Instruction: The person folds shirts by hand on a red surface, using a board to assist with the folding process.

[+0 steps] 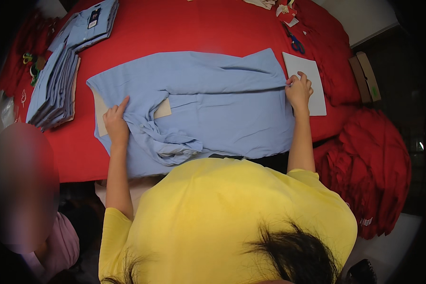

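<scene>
A light blue shirt [232, 118] lies spread sideways over the red-covered table, one part of it bunched near my left hand. My left hand [116, 122] rests on its left part, index finger stretched out over the cloth and the others loosely bent. Beside that hand shows a beige card [100, 111], partly covered by the shirt; another beige patch [163, 109] peeks out between the folds. At the right end, my right hand [300, 92] pinches the shirt's edge. A white sheet or board [315, 87] lies under and beyond this hand.
Stacked folded blue shirts [57, 90] stand at the left, with another tagged blue shirt pile [92, 23] behind. Blue-handled scissors [296, 45] lie at the far right. Red garments [364, 170] are heaped at the right. A person in pink [61, 241] is at the lower left.
</scene>
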`<state>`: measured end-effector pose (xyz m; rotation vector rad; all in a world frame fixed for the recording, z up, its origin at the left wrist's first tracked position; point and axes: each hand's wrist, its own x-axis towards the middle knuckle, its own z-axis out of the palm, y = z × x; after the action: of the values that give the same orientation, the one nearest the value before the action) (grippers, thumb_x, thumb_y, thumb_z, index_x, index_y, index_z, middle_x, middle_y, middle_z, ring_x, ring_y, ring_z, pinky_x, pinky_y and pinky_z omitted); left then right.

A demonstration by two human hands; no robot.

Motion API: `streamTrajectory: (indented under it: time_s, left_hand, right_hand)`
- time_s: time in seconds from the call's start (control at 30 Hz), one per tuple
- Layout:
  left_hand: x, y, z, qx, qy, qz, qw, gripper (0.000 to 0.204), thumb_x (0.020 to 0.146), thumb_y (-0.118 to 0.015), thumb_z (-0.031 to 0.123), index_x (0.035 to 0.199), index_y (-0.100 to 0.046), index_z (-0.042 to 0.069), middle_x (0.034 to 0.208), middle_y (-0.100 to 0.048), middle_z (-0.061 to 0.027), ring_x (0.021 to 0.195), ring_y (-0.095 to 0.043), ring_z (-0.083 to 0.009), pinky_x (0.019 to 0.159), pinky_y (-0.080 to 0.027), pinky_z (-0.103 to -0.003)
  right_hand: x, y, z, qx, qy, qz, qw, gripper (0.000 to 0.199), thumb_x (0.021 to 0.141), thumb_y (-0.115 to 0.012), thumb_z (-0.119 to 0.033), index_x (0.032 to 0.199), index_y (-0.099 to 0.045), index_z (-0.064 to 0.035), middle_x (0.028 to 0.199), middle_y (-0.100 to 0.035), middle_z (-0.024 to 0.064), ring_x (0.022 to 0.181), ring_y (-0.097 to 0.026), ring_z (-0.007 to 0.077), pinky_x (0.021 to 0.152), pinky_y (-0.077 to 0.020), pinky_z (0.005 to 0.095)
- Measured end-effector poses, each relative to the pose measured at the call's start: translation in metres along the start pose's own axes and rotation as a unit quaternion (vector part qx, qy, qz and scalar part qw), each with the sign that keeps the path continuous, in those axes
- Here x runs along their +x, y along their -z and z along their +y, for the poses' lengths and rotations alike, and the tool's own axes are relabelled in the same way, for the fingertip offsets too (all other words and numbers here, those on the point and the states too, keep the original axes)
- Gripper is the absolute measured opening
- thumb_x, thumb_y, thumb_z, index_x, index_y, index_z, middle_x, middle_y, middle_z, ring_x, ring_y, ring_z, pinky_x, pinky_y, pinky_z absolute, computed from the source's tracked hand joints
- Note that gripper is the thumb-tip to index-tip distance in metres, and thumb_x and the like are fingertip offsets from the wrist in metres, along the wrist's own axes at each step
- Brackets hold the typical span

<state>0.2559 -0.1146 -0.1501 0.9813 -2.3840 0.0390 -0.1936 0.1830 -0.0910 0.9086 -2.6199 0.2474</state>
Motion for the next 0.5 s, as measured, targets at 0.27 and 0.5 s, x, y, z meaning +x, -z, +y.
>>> streamTrajectory:
  time_s: [0.27,0.5]
  left_hand:
    - [0.002,-0.006,-0.007,-0.027,0.025,0.018,0.999,0.054,0.079,-0.044,-0.005,0.123,-0.063,0.020,0.078,-0.055,-0.0070,0.074,-0.054,-0.0231,0.078,-0.039,-0.034]
    - [0.008,-0.004,0.004,0.061,0.045,-0.016,0.997,0.051,0.081,-0.045,0.000,0.124,-0.063,0.022,0.079,-0.056,-0.0073,0.078,-0.056,-0.0228,0.078,-0.039,-0.034]
  right_hand:
    - [0.050,-0.081,-0.064,0.259,0.044,-0.126,0.957,0.064,0.093,-0.044,-0.044,0.145,-0.032,-0.0081,0.154,-0.024,0.0131,0.143,-0.018,0.0284,0.115,-0.0122,0.0480]
    - [0.070,-0.080,-0.071,-0.001,-0.069,-0.148,0.987,0.079,0.093,-0.030,-0.061,0.148,-0.023,-0.0044,0.156,-0.016,0.0145,0.145,-0.009,0.0318,0.113,-0.0029,0.0587]
